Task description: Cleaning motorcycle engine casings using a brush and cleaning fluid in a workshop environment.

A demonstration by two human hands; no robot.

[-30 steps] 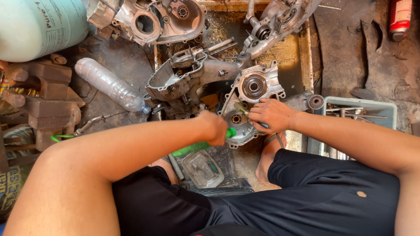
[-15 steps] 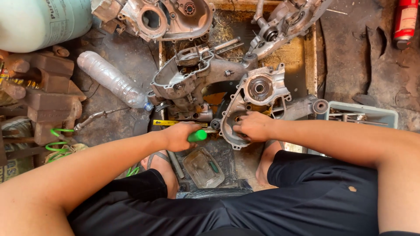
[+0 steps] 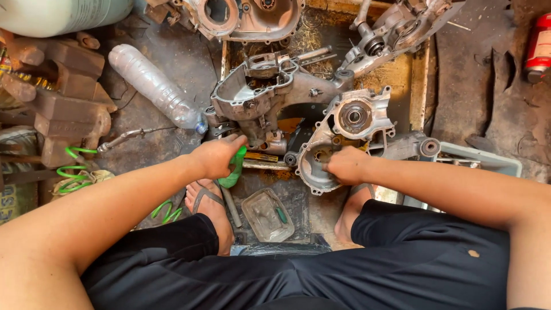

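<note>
A repair workshop floor: greasy engine casings (image 3: 270,95) lie on stained ground beside a rusty vise (image 3: 69,106), a gas cylinder (image 3: 63,14) and a coiled air hose (image 3: 77,172).

Green tool handle (image 3: 234,169); grey engine casing (image 3: 336,135).

The left hand (image 3: 217,156) covers most of the green-handled tool (image 3: 234,171), so its working end cannot be made out. The right hand (image 3: 345,165) hides the part of the grey engine casing (image 3: 344,129) beneath its fingers; what it touches there cannot be told. At the upper left, the pale gas cylinder (image 3: 63,14) is cut by the frame's edge, as is the red can (image 3: 539,49) at the upper right. The casing at the top (image 3: 247,17) loses its upper half. Contents of the small clear tray (image 3: 267,215) are too murky to identify.
</note>
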